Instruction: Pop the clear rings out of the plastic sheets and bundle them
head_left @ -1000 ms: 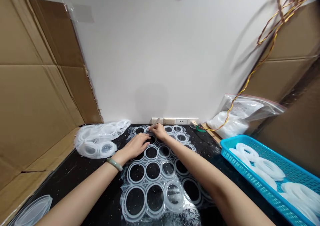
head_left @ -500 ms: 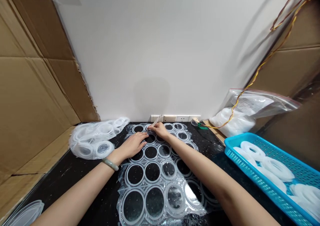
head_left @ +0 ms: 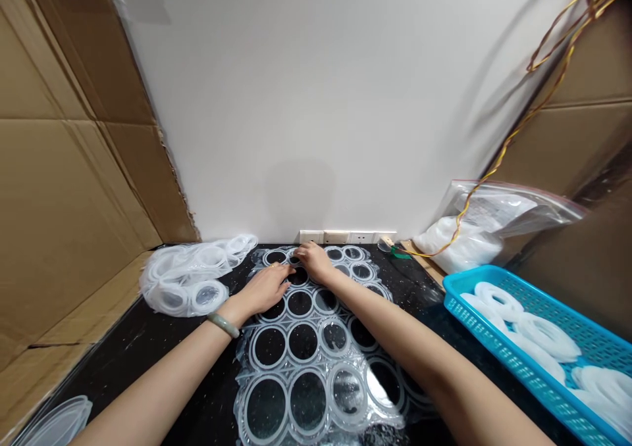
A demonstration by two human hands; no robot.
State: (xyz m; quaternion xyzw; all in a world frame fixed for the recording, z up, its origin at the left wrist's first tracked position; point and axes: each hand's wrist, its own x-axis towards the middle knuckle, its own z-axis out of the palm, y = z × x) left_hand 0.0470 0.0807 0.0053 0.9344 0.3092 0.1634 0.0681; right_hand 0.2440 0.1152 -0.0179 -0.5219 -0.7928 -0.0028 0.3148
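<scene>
Pile: clear plastic rings (head_left: 192, 275) heaped loosely on the black countertop (head_left: 148, 367).
Left hand (head_left: 266, 287): fingers together, laid flat on the ring sheet (head_left: 316, 360).
Handling: sheet looks light, limp and slippery; best taken by its outer edge.
Right hand (head_left: 313, 262): fingers bunched on the sheet's far end; cannot tell whether pinching.
Basket: blue plastic basket (head_left: 494, 341) holding white rings (head_left: 548, 337).

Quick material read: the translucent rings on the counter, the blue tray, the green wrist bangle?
Rings: probably soft silicone or similar, translucent, with a glossy, wet-looking sheen. Tray: likely moulded plastic, bright blue, with perforated mesh walls. Bangle: polished, pale mottled green; jade or glass, can't tell which.
</scene>
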